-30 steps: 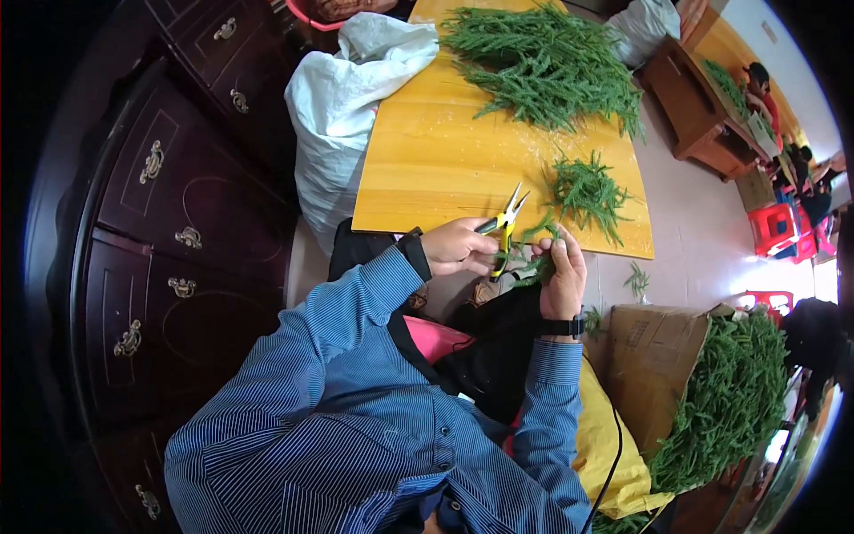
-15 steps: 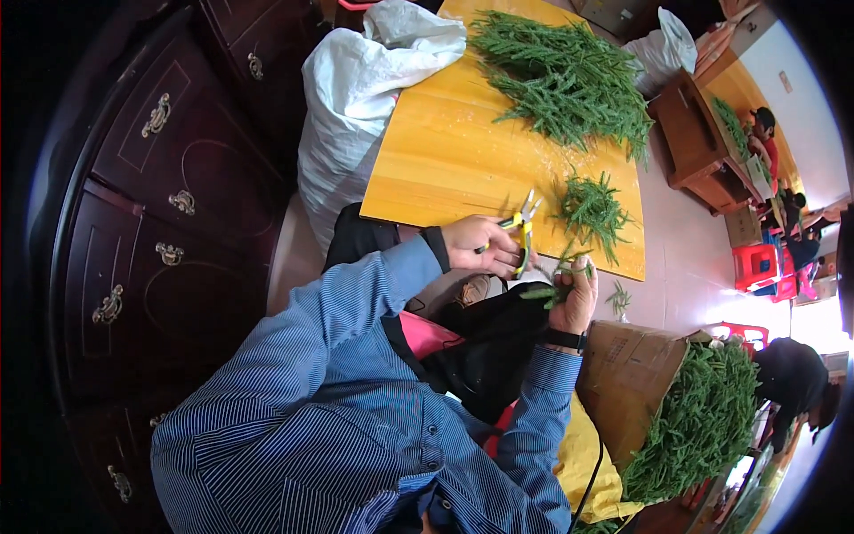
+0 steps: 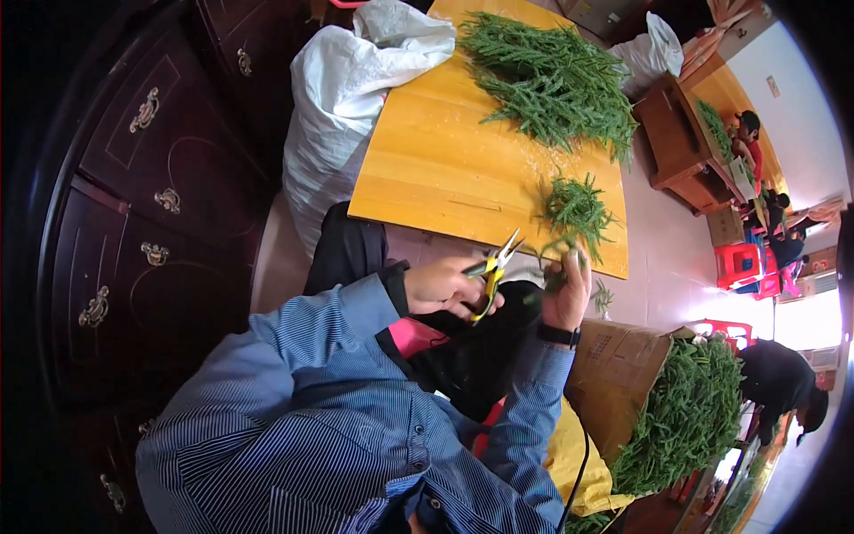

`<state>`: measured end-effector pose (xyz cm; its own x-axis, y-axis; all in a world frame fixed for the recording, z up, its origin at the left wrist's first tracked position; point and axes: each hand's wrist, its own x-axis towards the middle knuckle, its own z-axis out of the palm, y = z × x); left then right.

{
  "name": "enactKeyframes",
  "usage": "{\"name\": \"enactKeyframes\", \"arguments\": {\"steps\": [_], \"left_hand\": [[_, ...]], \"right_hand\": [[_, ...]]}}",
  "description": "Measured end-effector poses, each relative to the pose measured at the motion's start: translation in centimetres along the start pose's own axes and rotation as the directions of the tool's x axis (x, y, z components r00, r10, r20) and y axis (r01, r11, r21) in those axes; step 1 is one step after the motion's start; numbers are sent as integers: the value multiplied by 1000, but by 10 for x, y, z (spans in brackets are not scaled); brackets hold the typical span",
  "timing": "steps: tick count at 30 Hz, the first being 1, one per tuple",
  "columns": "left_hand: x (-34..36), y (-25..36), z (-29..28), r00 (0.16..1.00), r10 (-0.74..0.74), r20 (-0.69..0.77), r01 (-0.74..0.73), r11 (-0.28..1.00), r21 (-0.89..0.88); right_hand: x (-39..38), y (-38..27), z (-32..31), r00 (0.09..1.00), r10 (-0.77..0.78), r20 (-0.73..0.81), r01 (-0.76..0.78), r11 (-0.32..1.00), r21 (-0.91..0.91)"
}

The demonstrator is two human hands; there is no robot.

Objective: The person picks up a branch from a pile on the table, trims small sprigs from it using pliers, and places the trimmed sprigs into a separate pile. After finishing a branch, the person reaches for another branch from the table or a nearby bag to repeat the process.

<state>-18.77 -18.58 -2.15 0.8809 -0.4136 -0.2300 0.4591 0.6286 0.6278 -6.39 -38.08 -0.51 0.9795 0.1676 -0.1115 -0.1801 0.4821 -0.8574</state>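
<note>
Nearest, a blue striped shirt (image 3: pixel 356 445) is filling the lower edge, which is cutting it off, and dark trousers (image 3: pixel 471 356) are covering the lap, with something pink showing between the legs, too hidden to identify. Over the lap, the left hand (image 3: pixel 445 289) is gripping yellow-and-black pliers (image 3: pixel 492 283), its fingers closed around the handles and partly covering them, the jaws looking slightly parted. Just beside it, the right hand (image 3: pixel 567 292) is pinching a green sprig (image 3: pixel 555 279) between thumb and fingers; blur and the fingers are hiding most of its shape. To the right, a yellow bag (image 3: pixel 565 458) is lying partly behind the sleeve, beside a cardboard box (image 3: pixel 614 369) that is brimming with greenery (image 3: pixel 685 414). Beyond the hands, a yellow wooden table (image 3: pixel 436 160) is bearing pale specks, a small green heap (image 3: pixel 576 209) near its close edge and a larger pile (image 3: pixel 551 80) toward its far end. A white sack (image 3: pixel 325 116) is standing at its left, before a dark cabinet (image 3: pixel 142 178). Across the tiled floor (image 3: pixel 658 258), red stools (image 3: pixel 734 264), a brown desk (image 3: pixel 663 129) and other people are appearing, small and bent by the lens.
</note>
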Motion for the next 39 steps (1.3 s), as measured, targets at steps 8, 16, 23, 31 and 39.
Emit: {"name": "enactKeyframes", "arguments": {"steps": [8,16,23,31,39], "left_hand": [[-20,-61,-21,938,-338,-77,346,905,246],[-33,-74,-12,922,-378,-80,385,884,265],[-33,-65,-15,945,-327,-24,324,917,233],[-32,-60,-18,952,-304,-19,302,933,194],[-31,-56,-19,955,-290,-59,296,939,175]], "right_hand": [[54,14,79,839,233,492,-332,935,123],[77,63,108,882,-69,466,421,560,-713],[121,-9,67,853,-269,447,521,382,-764],[130,-41,33,969,-162,185,192,31,-981],[117,-17,20,854,-369,365,241,-341,-909]]}}
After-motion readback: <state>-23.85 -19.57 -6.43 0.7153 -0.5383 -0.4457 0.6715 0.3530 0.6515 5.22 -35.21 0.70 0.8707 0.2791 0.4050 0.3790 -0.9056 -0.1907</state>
